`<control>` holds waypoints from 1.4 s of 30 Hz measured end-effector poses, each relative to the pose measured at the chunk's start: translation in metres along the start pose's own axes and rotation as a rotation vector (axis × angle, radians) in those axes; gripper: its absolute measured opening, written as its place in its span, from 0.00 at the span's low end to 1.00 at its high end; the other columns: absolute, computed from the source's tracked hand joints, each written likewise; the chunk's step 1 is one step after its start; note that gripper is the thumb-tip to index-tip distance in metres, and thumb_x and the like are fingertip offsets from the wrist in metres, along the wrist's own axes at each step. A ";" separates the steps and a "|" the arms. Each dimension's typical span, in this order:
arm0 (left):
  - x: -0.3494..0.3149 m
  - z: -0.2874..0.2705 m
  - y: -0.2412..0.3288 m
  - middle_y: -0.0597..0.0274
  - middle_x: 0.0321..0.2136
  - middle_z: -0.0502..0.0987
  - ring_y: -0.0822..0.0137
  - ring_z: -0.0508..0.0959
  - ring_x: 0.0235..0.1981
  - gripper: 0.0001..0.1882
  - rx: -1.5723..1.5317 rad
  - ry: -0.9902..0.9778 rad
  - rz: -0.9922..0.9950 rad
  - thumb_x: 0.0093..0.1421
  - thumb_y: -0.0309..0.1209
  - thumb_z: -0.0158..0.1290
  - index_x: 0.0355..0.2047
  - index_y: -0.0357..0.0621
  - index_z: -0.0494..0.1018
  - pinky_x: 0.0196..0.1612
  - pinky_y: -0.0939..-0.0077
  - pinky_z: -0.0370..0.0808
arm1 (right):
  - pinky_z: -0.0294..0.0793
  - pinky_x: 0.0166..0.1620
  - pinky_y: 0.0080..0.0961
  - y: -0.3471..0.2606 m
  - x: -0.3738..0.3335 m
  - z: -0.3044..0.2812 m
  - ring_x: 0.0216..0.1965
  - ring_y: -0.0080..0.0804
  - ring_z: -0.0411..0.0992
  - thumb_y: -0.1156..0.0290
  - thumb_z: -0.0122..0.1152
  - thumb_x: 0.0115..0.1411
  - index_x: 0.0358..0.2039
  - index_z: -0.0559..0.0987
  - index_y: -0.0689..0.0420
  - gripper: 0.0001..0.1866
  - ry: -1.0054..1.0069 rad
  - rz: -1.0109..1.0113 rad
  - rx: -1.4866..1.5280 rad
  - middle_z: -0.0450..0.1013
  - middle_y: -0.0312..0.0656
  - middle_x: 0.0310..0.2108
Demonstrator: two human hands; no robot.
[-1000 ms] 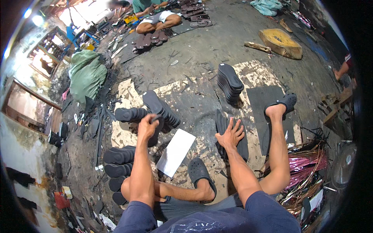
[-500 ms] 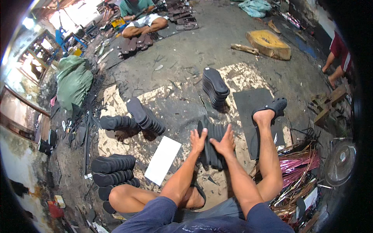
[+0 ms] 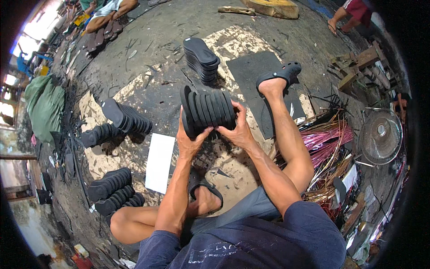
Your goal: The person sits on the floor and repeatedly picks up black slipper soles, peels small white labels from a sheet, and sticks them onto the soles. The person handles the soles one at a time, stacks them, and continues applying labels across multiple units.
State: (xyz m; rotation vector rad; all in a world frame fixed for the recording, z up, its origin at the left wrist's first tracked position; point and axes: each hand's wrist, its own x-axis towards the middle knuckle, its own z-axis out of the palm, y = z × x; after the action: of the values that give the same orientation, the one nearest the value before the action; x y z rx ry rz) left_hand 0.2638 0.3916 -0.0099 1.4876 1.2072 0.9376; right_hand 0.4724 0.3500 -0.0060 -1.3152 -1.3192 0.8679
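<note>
Between my two hands is a stack of black shoe soles (image 3: 208, 109), lifted and lying on its side. My left hand (image 3: 190, 139) wraps round its left end, thumb along the lower edge. At the other end my right hand (image 3: 238, 127) grips, its thumb meeting the lower edge near the left thumb. Beyond the held stack, another pile of black soles (image 3: 201, 59) stands on the worn board. To the left, a leaning stack of soles (image 3: 125, 116) rests against a lower row of soles (image 3: 99, 135). More rows of soles (image 3: 109, 184) lie near my left knee.
A white sheet (image 3: 160, 162) lies left of my forearms. My right foot, in a black clog (image 3: 286, 74), rests on a dark rubber sheet (image 3: 251, 71). Pink and brown strips (image 3: 327, 139) and a fan (image 3: 380, 134) are at right. Other people sit far left and stand far right.
My hands have closed on the stack of soles and raised it off the board, turning it onto its side. The view has shifted, so the surroundings sit further left and higher.
</note>
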 end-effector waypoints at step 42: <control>-0.001 0.016 -0.027 0.41 0.57 0.65 0.42 0.70 0.57 0.56 0.478 0.229 0.295 0.44 0.39 0.76 0.66 0.41 0.52 0.57 0.51 0.70 | 0.68 0.60 0.36 0.042 0.007 -0.010 0.57 0.40 0.69 0.78 0.63 0.54 0.58 0.57 0.59 0.34 -0.065 0.192 0.016 0.68 0.53 0.54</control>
State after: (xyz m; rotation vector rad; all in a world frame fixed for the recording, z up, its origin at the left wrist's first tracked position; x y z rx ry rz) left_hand 0.2727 0.3882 -0.0401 2.0202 1.4753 1.0866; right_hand 0.4926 0.3606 -0.0437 -1.4279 -1.2468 1.0593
